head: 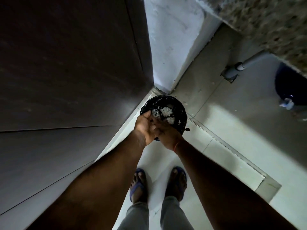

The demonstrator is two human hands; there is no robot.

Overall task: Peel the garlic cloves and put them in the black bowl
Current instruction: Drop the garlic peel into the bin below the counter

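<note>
I saw both hands over a black-lined bin [180,113] on the pale tiled floor [224,130], in the corner btwn a dark panel [66,63] & white wall [169,47]. Left hand [144,126] was cupped palm-up, right hand [167,132] pressed against it; couldn't tell if either grip held anything. White peel scraps [166,111] lay in the bin. Speckled surface [265,22] top right.

You've got white garlic skins [166,112] heaped in the black-lined bin [181,112] on the floor in the corner; no cloves or bowl visible.
</note>
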